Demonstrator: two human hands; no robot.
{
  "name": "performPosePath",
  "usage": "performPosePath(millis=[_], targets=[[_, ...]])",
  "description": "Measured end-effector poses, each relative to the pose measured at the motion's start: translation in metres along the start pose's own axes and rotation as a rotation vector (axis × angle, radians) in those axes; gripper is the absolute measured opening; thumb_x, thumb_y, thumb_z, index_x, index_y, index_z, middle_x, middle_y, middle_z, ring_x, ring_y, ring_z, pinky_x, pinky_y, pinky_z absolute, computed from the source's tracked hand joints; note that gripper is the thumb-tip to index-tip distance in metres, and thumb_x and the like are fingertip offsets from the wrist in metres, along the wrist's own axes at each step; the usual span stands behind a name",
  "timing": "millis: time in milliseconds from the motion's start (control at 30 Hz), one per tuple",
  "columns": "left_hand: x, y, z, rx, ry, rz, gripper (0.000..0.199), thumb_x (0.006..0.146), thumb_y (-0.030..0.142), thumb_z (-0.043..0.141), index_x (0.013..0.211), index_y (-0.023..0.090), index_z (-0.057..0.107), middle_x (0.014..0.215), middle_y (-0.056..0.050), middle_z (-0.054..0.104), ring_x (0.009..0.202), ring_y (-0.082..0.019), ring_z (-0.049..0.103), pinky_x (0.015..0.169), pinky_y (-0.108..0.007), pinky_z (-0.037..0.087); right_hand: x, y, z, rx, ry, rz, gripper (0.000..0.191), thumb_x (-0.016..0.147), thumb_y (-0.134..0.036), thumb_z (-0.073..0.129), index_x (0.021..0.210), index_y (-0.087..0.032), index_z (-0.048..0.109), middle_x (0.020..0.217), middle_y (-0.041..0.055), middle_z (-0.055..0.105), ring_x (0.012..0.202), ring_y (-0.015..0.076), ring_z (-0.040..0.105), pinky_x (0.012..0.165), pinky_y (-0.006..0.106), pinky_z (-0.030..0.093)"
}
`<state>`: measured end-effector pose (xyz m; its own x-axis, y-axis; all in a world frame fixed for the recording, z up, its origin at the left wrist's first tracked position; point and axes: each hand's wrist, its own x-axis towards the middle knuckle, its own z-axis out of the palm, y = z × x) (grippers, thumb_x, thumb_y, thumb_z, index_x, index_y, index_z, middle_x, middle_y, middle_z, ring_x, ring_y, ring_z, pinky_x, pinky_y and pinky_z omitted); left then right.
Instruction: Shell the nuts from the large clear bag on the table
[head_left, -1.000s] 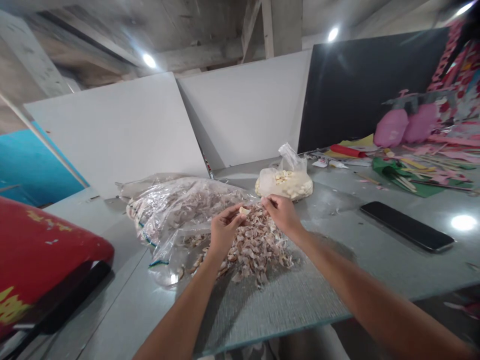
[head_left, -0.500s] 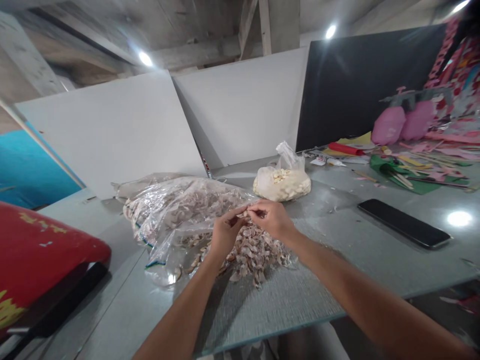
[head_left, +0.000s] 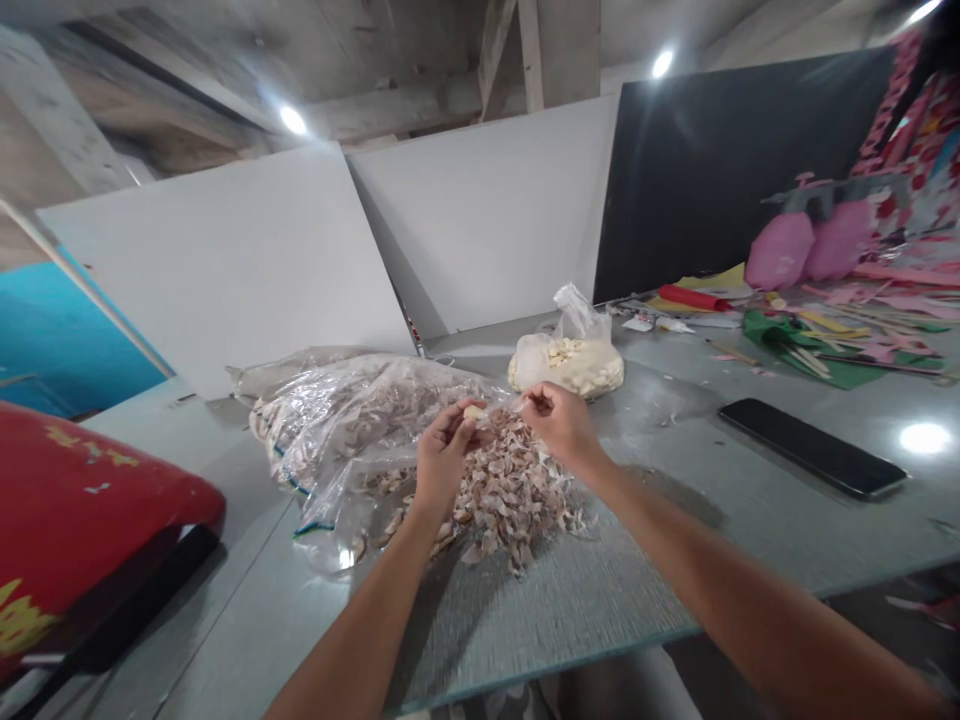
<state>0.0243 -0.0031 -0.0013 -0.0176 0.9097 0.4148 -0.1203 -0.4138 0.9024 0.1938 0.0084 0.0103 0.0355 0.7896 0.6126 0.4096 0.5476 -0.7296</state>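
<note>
My left hand [head_left: 444, 445] pinches a pale garlic clove [head_left: 473, 411] between thumb and fingers, above a heap of garlic skins [head_left: 517, 490]. Just to its right, my right hand [head_left: 559, 425] is closed in a pinch, with a thin whitish bit of garlic skin [head_left: 519, 404] at the fingertips. Under and left of the left hand lies a large clear plastic bag [head_left: 352, 400] full of garlic skins, its open mouth facing the heap. Behind the right hand stands a smaller plastic bag [head_left: 574, 365] of peeled cloves.
A black phone [head_left: 814, 445] lies on the grey table [head_left: 585, 610] at right. Beyond it are green paper [head_left: 847, 372], sticks, pink scraps and pink bottles [head_left: 780, 250]. A red object [head_left: 97, 510] with a black part stands at left. White boards [head_left: 225, 260] lean behind.
My hands were together at the clove and have moved apart. The right hand has gone right and slightly up, with skin at its fingertips; the clove stays in the left.
</note>
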Motion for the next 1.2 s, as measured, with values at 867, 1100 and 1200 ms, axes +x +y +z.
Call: performPosePath(millis=[867, 1100, 1200], targets=[[-0.003, 0.001, 0.003, 0.252, -0.043, -0.045, 0.038, 0.066, 0.040, 0.069, 0.091, 0.011, 0.068, 0.064, -0.003, 0.063, 0.053, -0.010, 0.053, 0.052, -0.022, 0.045, -0.009, -0.006, 0.001, 0.017, -0.221, -0.259, 0.025, 0.085, -0.032, 0.049, 0.097, -0.021, 0.068, 0.093, 0.0047, 0.068, 0.082, 0.0155, 0.062, 0.071, 0.025, 0.046], [-0.005, 0.000, 0.001, 0.450, -0.087, 0.002, 0.035, 0.066, 0.041, 0.067, 0.083, 0.010, 0.068, 0.048, 0.002, 0.050, 0.043, -0.006, 0.041, 0.041, -0.017, 0.028, -0.005, -0.002, -0.003, -0.186, -0.291, -0.441, 0.021, 0.084, -0.020, 0.048, 0.092, -0.019, 0.067, 0.082, 0.0034, 0.066, 0.075, 0.0127, 0.058, 0.069, 0.023, 0.041], [-0.005, 0.001, 0.002, 0.443, -0.086, -0.008, 0.036, 0.067, 0.042, 0.066, 0.084, 0.011, 0.068, 0.049, 0.001, 0.052, 0.044, -0.007, 0.043, 0.041, -0.018, 0.029, -0.005, -0.003, -0.005, -0.179, -0.313, -0.450, 0.021, 0.084, -0.019, 0.047, 0.093, -0.020, 0.067, 0.086, 0.0037, 0.066, 0.079, 0.0138, 0.058, 0.072, 0.024, 0.041]])
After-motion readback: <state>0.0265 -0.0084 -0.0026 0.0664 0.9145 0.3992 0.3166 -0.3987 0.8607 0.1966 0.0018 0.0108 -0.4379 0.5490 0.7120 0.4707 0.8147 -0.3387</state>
